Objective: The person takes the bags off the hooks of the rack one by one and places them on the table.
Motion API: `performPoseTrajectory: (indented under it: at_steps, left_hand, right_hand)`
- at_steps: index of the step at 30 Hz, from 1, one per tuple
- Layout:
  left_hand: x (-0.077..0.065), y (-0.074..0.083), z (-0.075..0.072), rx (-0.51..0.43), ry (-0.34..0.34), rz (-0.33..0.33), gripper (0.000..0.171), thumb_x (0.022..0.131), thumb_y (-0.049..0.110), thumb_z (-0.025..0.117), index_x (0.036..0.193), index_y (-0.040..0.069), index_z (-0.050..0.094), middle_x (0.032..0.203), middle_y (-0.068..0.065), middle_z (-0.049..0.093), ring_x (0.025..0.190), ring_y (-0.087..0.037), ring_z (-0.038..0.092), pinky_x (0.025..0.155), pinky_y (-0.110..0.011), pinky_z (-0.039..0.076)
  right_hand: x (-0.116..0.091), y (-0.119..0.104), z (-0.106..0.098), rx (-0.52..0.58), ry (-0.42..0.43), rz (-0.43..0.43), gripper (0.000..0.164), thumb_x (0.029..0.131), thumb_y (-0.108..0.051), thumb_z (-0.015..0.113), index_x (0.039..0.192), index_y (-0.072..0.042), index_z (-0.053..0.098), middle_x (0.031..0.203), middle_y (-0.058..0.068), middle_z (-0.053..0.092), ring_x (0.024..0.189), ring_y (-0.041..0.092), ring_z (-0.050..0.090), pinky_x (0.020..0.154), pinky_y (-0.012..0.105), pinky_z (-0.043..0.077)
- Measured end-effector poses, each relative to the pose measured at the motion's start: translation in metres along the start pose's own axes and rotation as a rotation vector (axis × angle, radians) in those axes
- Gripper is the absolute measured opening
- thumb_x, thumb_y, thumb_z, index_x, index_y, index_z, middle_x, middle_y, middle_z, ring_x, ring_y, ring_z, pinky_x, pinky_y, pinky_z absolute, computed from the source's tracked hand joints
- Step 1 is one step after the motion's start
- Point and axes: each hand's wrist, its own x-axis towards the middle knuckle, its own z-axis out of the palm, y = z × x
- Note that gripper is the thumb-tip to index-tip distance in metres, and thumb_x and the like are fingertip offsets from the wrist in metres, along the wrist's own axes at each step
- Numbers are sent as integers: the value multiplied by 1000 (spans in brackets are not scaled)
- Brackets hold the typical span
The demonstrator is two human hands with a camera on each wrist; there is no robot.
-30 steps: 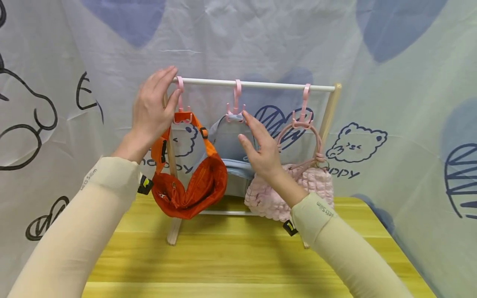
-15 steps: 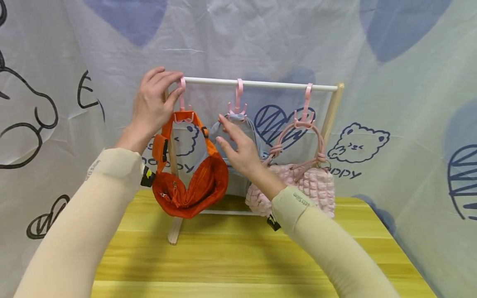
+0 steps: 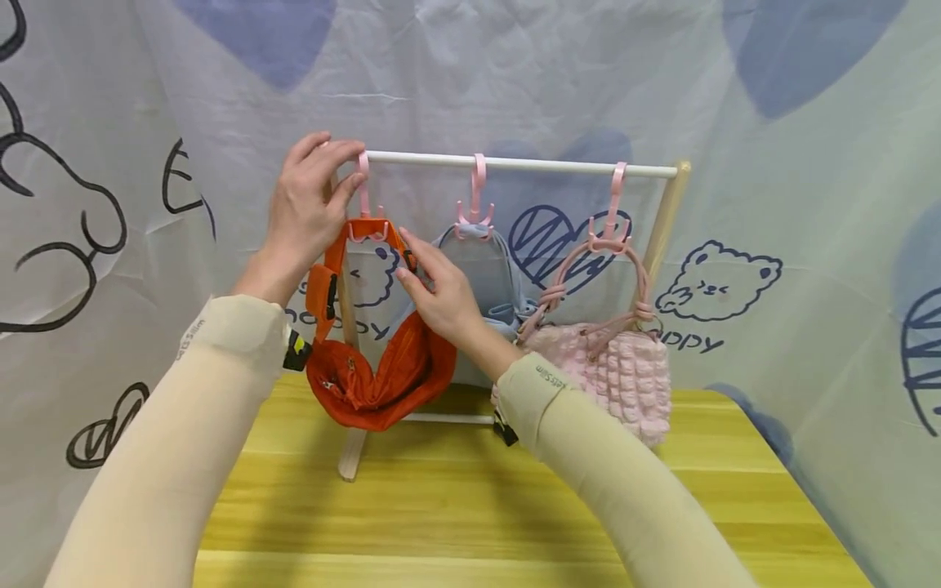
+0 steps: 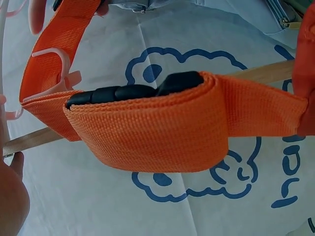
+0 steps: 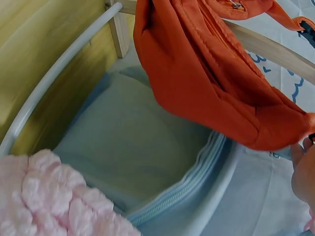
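An orange waist bag [image 3: 378, 380] hangs by its strap [image 4: 147, 132] from the left pink hook [image 3: 364, 192]. My left hand [image 3: 307, 192] is at the rail's left end, fingertips and thumb pinching the top of that hook. My right hand [image 3: 444, 294] is beside the bag's right strap, near its black buckle [image 3: 408, 257]. Its fingers are fairly straight, with thumb and index finger apart around the strap. Whether they touch it is unclear. Behind my right hand, a light blue bag [image 3: 488, 278] hangs from the middle hook [image 3: 476, 204], partly hidden.
A white rail [image 3: 547, 165] on wooden legs [image 3: 669, 208] carries the hooks. At the right, a pink puffy handbag [image 3: 610, 367] hangs from the third hook [image 3: 613, 204]. The rack stands on a yellow wood-grain table [image 3: 441, 506] before a printed cloth backdrop [image 3: 544, 65].
My right hand has moved left, from in front of the blue bag to the orange strap. My left hand has closed onto the hook's top. The view has shifted slightly.
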Motion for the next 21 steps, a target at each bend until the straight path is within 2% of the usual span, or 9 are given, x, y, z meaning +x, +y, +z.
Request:
performPoseTrajectory:
  at_steps: [3, 11, 17, 21]
  left_hand:
    - [-1, -1, -1, -3, -3, -5, 33, 104, 20, 64, 134, 7, 69, 133, -12, 70, 142, -34, 45, 124, -38, 29]
    - [-1, -3, 0, -19, 23, 19, 33, 104, 19, 65, 133, 6, 69, 132, -12, 70, 141, -35, 47, 123, -39, 32]
    - [-2, -3, 0, -10, 21, -3, 33, 104, 21, 64, 134, 7, 69, 133, -11, 70, 142, -33, 46, 123, -39, 32]
    - [-2, -3, 1, -14, 26, -1, 33, 104, 21, 64, 134, 7, 69, 132, -11, 70, 142, -33, 46, 123, -39, 33]
  right_hand:
    - [3, 0, 7, 3, 5, -3, 54, 105, -16, 63, 156, -12, 48, 152, 8, 56, 137, 22, 53, 116, 26, 39]
    - [9, -1, 14, 32, 50, 17, 52, 106, -14, 62, 156, -12, 49, 146, 11, 61, 126, 24, 60, 108, 26, 46]
    - [11, 0, 17, 76, 62, 43, 49, 106, -17, 61, 154, -13, 52, 126, 14, 69, 105, 24, 64, 93, 26, 53]
    - [13, -1, 18, 166, 81, 108, 45, 107, -18, 60, 152, -15, 55, 112, 14, 69, 96, 22, 63, 84, 22, 53]
